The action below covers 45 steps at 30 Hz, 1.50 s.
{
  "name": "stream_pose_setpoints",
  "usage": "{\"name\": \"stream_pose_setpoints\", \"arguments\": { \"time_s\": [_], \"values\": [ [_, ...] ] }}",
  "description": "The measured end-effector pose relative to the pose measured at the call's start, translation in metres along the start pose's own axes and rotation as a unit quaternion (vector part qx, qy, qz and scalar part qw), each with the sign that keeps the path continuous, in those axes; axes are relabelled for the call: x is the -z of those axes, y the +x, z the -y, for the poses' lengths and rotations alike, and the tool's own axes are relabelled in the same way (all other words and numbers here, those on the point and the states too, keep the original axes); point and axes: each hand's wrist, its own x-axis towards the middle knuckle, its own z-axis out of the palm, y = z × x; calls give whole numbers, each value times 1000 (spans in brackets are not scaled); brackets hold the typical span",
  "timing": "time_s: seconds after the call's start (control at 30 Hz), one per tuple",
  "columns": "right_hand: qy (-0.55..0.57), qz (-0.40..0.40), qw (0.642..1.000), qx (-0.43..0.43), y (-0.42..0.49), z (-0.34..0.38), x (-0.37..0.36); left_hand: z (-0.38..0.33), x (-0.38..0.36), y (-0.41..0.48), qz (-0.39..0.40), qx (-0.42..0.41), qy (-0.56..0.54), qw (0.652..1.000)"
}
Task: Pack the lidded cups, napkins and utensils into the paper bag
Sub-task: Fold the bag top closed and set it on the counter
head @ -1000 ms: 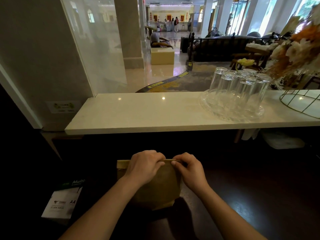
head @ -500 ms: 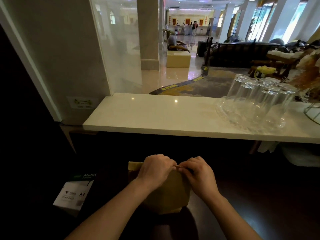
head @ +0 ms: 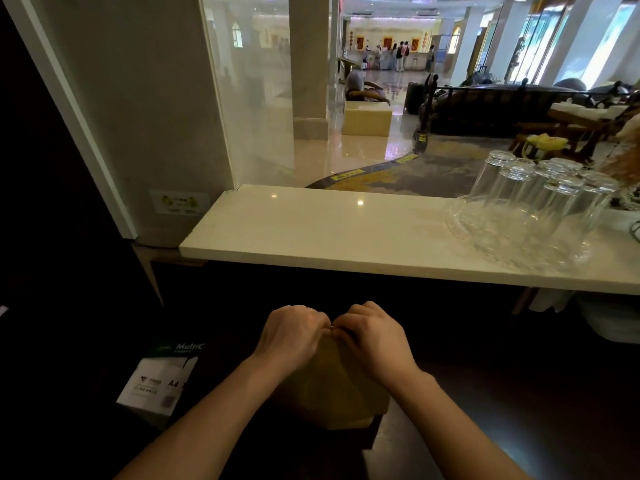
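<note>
Hotel lobby service counter: pale stone counter top (head: 346,237) carrying upturned drinking glasses (head: 533,202), glass partition (head: 256,98), polished marble floor (head: 346,157), columns (head: 309,60), lounge sofas (head: 485,105), distant reception desk (head: 391,60) with standing guests (head: 401,55).

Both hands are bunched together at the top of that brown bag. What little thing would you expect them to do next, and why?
Probably press the fold flat. The left hand and right hand meet, pinching the top edge of the paper bag, whose mouth looks gathered closed. No cups, napkins or utensils show outside it, so closing seems all that remains.
</note>
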Motion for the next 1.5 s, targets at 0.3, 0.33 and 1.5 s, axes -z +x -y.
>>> {"name": "stream_pose_setpoints", "arguments": {
  "time_s": [0.3, 0.33, 1.5],
  "values": [
    [-22, 19, 999, -14, 2, -6, -2, 31, 15, -14, -8, 65, -48, 997],
    [-23, 22, 999, -15, 4, -4, -3, 31, 15, -15, -10, 68, -48, 996],
    [-57, 72, 993, -68, -16, 1, 10, 53, 11, -35, -7, 99, -191, 976]
  ]
}}
